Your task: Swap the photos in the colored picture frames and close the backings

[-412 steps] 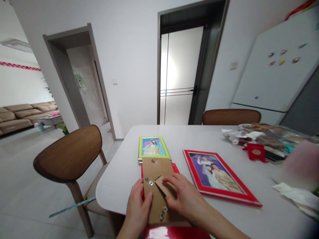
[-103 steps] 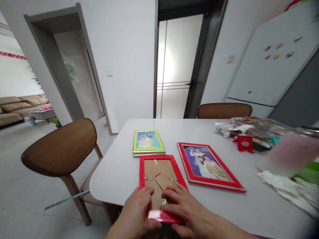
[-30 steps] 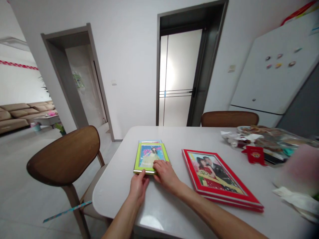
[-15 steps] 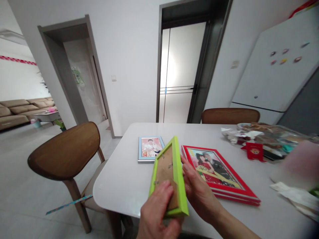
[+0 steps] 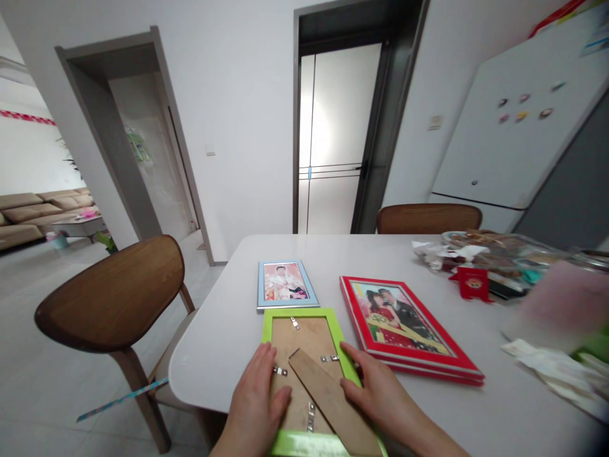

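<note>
A green photo frame (image 5: 327, 320) lies back side up at the table's near edge, showing its brown backing, metal clips and a slanted stand leg. My left hand (image 5: 259, 400) grips its left side, thumb on the backing. Around the right side my right hand (image 5: 380, 393) is closed, its thumb by the stand leg. Just beyond is a light blue frame (image 5: 288, 285) with a picture facing up. To the right, red frames (image 5: 409, 324) are stacked, the top one showing a picture of two people.
The white table (image 5: 214, 355) has a rounded left corner. A wooden chair (image 5: 114, 292) stands at left, another chair (image 5: 428, 219) behind. At right are a red packet (image 5: 473, 284), plastic bags, a pinkish container (image 5: 554, 308) and white tissue (image 5: 556, 374).
The green frame has gone from tilted up to lying flatter and lower, back side up. My left hand has moved left onto its side edge. The view has shifted slightly.
</note>
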A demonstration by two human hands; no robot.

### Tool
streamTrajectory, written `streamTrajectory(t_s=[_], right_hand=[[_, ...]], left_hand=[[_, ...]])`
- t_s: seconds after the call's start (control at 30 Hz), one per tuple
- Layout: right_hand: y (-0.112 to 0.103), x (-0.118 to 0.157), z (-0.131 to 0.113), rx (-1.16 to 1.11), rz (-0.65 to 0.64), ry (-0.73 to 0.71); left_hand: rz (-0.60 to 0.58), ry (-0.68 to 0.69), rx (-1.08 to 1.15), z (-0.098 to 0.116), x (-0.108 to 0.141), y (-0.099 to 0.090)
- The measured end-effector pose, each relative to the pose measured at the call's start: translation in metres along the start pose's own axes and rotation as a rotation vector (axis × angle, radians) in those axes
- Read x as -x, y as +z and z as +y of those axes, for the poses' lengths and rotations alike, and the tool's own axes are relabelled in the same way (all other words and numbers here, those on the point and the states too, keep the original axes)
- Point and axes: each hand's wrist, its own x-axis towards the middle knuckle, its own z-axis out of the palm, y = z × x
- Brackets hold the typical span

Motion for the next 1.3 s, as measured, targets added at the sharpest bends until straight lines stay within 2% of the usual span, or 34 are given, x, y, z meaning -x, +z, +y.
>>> streamTrajectory(t_s=[0.13,0.37,0.57,0.7,0.83,1.0,1.3], right_hand=[[-0.001,-0.002,-0.002,0.250,-0.044,-0.102],[0.007,-0.019,-0.009,0.398,-0.024,-0.177],[0.011,-0.031,-0.006,0.444,-0.029,-0.206],[0.009,-0.035,-0.017,0.508,-0.009,-0.253],[0.025,-0.051,-0.034,0.497,0.007,-0.349],[0.052,-0.073,-0.040,0.518,0.045,-0.315],[0.055,-0.076,-0.042,0.521,0.029,-0.358]], left_hand=[[0.012,-0.048,-0.020,-0.020,0.000,0.007],[0.003,-0.045,-0.066,-0.018,0.001,0.011],[0.030,-0.059,-0.049,-0.018,0.000,0.010],[0.084,-0.097,0.057,-0.017,0.001,0.011],[0.103,-0.137,0.126,-0.016,0.001,0.011],[0.110,-0.154,0.157,-0.014,0.001,0.011],[0.117,-0.141,0.166,-0.013,0.003,0.013]])
